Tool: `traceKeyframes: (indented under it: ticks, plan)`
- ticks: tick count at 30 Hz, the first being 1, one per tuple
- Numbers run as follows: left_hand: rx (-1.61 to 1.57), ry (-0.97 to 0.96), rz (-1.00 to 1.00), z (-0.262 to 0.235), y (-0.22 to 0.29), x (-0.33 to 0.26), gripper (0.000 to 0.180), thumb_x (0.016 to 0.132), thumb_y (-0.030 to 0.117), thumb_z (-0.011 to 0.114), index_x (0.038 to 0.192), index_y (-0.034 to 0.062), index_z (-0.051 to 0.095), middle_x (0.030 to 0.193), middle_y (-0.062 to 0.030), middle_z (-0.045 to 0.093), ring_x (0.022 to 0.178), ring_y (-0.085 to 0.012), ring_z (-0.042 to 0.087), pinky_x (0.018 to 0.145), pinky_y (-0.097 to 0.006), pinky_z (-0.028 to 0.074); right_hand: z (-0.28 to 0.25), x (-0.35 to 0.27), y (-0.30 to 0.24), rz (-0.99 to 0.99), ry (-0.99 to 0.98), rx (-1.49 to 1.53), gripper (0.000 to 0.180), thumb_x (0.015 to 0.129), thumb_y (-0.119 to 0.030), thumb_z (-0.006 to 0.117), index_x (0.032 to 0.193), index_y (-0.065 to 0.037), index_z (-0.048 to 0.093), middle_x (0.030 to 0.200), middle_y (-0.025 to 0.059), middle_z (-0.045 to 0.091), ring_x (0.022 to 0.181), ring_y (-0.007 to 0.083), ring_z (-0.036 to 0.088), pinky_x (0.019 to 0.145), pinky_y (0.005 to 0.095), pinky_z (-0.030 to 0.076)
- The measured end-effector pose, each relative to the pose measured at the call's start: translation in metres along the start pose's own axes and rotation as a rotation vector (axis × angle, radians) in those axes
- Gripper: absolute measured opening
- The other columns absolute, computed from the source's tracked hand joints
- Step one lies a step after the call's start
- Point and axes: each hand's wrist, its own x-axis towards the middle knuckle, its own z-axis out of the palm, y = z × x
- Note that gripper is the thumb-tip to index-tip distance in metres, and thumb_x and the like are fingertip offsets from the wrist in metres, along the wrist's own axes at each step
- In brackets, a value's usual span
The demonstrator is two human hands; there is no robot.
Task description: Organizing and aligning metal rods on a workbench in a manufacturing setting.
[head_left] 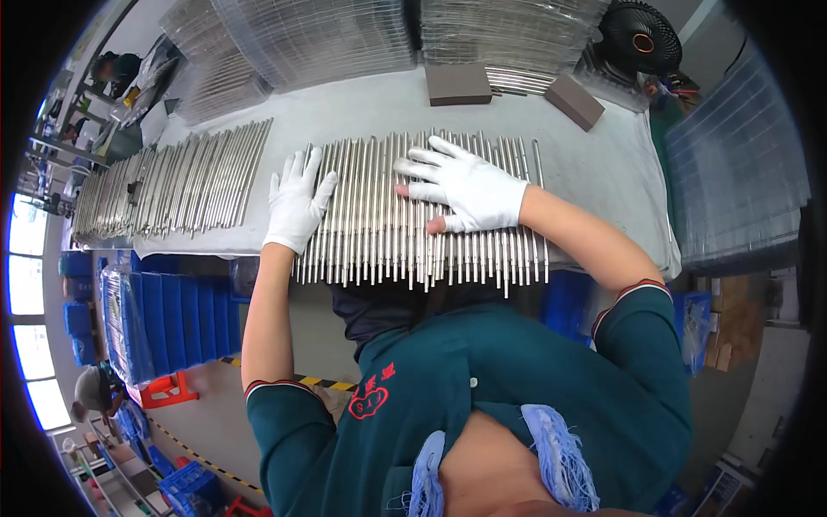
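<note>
A wide row of thin metal rods lies side by side on the cloth-covered table, their near ends jutting past its front edge. My left hand, in a white glove, rests at the row's left end with fingers stretched away from me. Across the right half of the row lies my right hand, palm down and fingers spread. Its white glove leaves the tips of two fingers bare. Neither hand grips a rod. The rods under both palms are hidden.
More metal rods lie in rows to the left. Two brown blocks sit at the back, before stacked clear plastic trays. A black fan stands at the far right. Blue crates are below the table's left side.
</note>
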Motion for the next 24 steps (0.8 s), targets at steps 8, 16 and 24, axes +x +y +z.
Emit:
traceKeyframes:
  ticks: [8,16,24]
  plan:
    - [0.186,0.106,-0.173,-0.019,0.017,-0.014,0.052,0.098,0.043,0.051,0.133,0.0056,0.058,0.128,-0.0177,0.064,0.103,-0.0416,0.063,0.091,-0.047,0.052,-0.036,-0.087,0.010,0.111,-0.115,0.019,0.067,0.094,-0.059,0.048,0.143,-0.013,0.051,0.153,0.0162,0.041,0.143,0.0355,0.037,0.121,0.0514,0.020]
    - [0.080,0.118,-0.163,-0.021,0.031,-0.012,0.043,0.100,0.033,0.049,0.132,0.0061,0.058,0.128,-0.0158,0.064,0.098,-0.0411,0.065,0.086,-0.048,0.054,-0.048,-0.156,0.012,0.317,-0.129,0.012,0.082,0.089,-0.069,0.045,0.146,-0.009,0.046,0.154,0.0183,0.039,0.143,0.0397,0.034,0.121,0.0530,0.019]
    - [0.076,0.128,-0.165,-0.015,0.030,-0.010,0.044,0.097,0.034,0.053,0.132,0.0075,0.058,0.128,-0.0166,0.064,0.098,-0.0397,0.065,0.084,-0.047,0.055,-0.029,-0.032,-0.005,0.000,-0.015,0.057,0.081,0.093,-0.070,0.038,0.148,-0.010,0.043,0.154,0.0211,0.038,0.143,0.0387,0.035,0.121,0.0514,0.021]
